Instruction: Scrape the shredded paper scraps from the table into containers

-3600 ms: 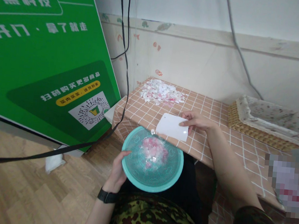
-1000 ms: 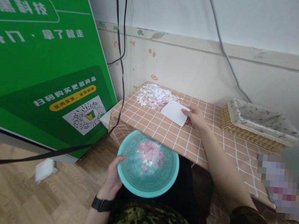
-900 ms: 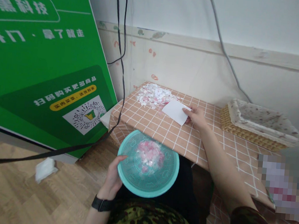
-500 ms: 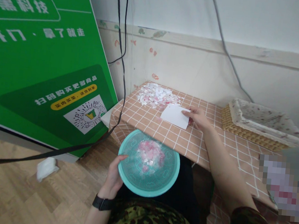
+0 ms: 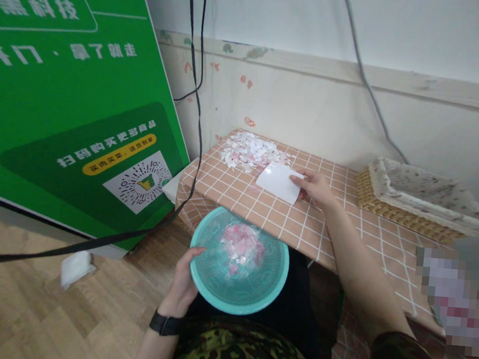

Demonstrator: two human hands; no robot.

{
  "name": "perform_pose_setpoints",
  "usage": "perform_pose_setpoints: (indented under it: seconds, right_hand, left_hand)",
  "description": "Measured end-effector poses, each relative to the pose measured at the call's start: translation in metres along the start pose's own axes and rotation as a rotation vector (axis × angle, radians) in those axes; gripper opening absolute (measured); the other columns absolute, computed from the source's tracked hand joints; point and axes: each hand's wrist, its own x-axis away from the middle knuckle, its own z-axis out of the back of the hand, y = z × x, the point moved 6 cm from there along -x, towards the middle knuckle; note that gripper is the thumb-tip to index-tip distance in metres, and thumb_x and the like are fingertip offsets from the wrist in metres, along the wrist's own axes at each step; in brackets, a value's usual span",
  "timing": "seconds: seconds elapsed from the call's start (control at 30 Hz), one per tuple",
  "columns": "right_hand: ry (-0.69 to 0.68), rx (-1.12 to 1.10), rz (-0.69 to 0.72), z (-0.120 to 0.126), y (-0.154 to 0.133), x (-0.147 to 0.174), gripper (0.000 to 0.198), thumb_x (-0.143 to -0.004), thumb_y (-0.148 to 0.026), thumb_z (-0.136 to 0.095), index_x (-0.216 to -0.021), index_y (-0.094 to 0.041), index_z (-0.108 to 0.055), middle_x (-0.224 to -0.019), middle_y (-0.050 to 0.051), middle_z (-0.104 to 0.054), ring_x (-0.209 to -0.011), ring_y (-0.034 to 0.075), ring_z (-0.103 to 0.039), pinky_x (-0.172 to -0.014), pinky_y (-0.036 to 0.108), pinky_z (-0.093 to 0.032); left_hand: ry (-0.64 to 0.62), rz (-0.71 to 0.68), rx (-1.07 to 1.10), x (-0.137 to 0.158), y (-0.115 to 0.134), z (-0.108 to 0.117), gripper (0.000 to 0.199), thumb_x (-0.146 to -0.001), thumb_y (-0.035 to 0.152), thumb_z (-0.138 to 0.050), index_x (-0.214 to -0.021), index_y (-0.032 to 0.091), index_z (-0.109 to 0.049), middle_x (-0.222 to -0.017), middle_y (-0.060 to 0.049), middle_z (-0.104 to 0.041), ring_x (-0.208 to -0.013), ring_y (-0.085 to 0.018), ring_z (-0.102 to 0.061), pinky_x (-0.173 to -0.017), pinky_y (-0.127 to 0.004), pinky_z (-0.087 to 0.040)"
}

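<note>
My left hand (image 5: 184, 281) grips the left rim of a turquoise plastic colander (image 5: 269, 288), which is just below the table's front edge. Small pink and whitish flakes (image 5: 242, 247) lie in the colander's bottom. Over the table, my right hand (image 5: 316, 187) is closed on the right edge of a white card (image 5: 279, 182), thumb and fingers on either side of it. The card is slightly bent and its left part is beside a heap of white and pink paper-like scraps (image 5: 248, 149). Whether the card's lower edge touches the cloth I cannot tell.
A brown checked cloth covers the table (image 5: 230, 192) against the wall. On its right stands a lined wicker basket (image 5: 404, 208). A black cable (image 5: 198, 142) hangs before the table's left corner. At left are a green cabinet (image 5: 75, 92) and a white bag-like thing (image 5: 77, 268) on the floor.
The white card has tilted and bowed a little in my right hand, catching more light. My left hand and the colander stay nearly as they were.
</note>
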Motion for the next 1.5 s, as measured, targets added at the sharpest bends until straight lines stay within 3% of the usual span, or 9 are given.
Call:
perform_pose_setpoints:
  seconds: [0.1, 0.27, 0.5, 0.7, 0.83, 1.0, 1.2, 1.5]
  right_hand:
    - [0.01, -0.012, -0.021, 0.004, 0.001, 0.0, 0.04, -0.067, -0.044, -0.076, -0.091, -0.015, -0.063, -0.057, 0.001, -0.06, -0.039, 0.009, -0.05, -0.033, 0.021, -0.042]
    - [-0.093, 0.001, 0.005, -0.003, 0.0, 0.001, 0.037, -0.068, -0.044, -0.076, -0.085, -0.014, -0.063, -0.055, 0.0, -0.058, -0.038, 0.008, -0.049, -0.032, 0.019, -0.038]
    - [0.048, -0.003, -0.019, 0.005, -0.001, 0.001, 0.037, -0.068, -0.042, -0.076, -0.09, -0.014, -0.064, -0.054, -0.001, -0.058, -0.038, 0.009, -0.048, -0.033, 0.021, -0.041]
    - [-0.009, 0.008, -0.025, 0.004, -0.007, 0.004, 0.036, -0.066, -0.041, -0.077, -0.087, -0.014, -0.063, -0.056, 0.001, -0.059, -0.04, 0.009, -0.05, -0.034, 0.021, -0.042]
    - [0.029, 0.041, -0.011, 0.01, -0.012, 0.006, 0.035, -0.067, -0.041, -0.076, -0.084, -0.013, -0.063, -0.055, 0.001, -0.059, -0.04, 0.009, -0.05, -0.035, 0.021, -0.042]
    - [-0.116, 0.019, -0.041, 0.004, -0.01, 0.008, 0.034, -0.065, -0.04, -0.078, -0.08, -0.014, -0.062, -0.057, 0.0, -0.058, -0.041, 0.008, -0.049, -0.034, 0.02, -0.04]
    - [-0.02, -0.009, -0.029, 0.005, -0.008, 0.006, 0.036, -0.066, -0.041, -0.077, -0.084, -0.014, -0.062, -0.057, 0.0, -0.058, -0.042, 0.009, -0.05, -0.035, 0.02, -0.041]
    - [-0.098, 0.001, -0.025, 0.0, -0.008, 0.007, 0.038, -0.063, -0.041, -0.08, -0.084, -0.015, -0.063, -0.063, 0.002, -0.062, -0.045, 0.01, -0.054, -0.036, 0.021, -0.045]
  left_hand:
    - [-0.004, 0.004, -0.007, 0.0, 0.0, -0.001, 0.009, -0.068, 0.016, -0.068, -0.073, 0.01, -0.072, -0.063, -0.005, -0.072, -0.054, -0.018, -0.064, -0.06, -0.031, -0.056]
    - [-0.004, 0.001, 0.004, 0.002, 0.0, -0.001, 0.009, -0.068, 0.016, -0.067, -0.073, 0.01, -0.072, -0.067, -0.006, -0.074, -0.056, -0.018, -0.065, -0.058, -0.029, -0.055]
    - [-0.011, 0.012, 0.018, 0.002, 0.0, -0.001, 0.007, -0.068, 0.015, -0.067, -0.071, 0.01, -0.072, -0.064, -0.005, -0.072, -0.054, -0.017, -0.064, -0.056, -0.028, -0.054]
    - [-0.015, -0.001, 0.003, 0.0, 0.0, -0.001, 0.009, -0.069, 0.016, -0.067, -0.074, 0.009, -0.072, -0.068, -0.006, -0.074, -0.057, -0.018, -0.066, -0.062, -0.03, -0.055]
    - [-0.014, 0.004, 0.002, 0.0, 0.0, 0.0, 0.011, -0.068, 0.016, -0.068, -0.076, 0.009, -0.072, -0.07, -0.007, -0.074, -0.059, -0.018, -0.067, -0.063, -0.031, -0.056]
    - [-0.013, -0.001, -0.001, -0.002, -0.001, 0.002, 0.01, -0.07, 0.017, -0.067, -0.075, 0.009, -0.072, -0.069, -0.006, -0.074, -0.059, -0.018, -0.067, -0.062, -0.03, -0.056]
    - [-0.016, 0.002, -0.002, -0.001, -0.001, 0.001, 0.01, -0.07, 0.016, -0.067, -0.075, 0.009, -0.072, -0.071, -0.008, -0.075, -0.06, -0.02, -0.068, -0.064, -0.032, -0.056]
    - [-0.03, 0.008, -0.001, -0.001, -0.001, 0.0, 0.011, -0.069, 0.017, -0.067, -0.076, 0.009, -0.072, -0.071, -0.007, -0.075, -0.06, -0.02, -0.068, -0.066, -0.032, -0.056]
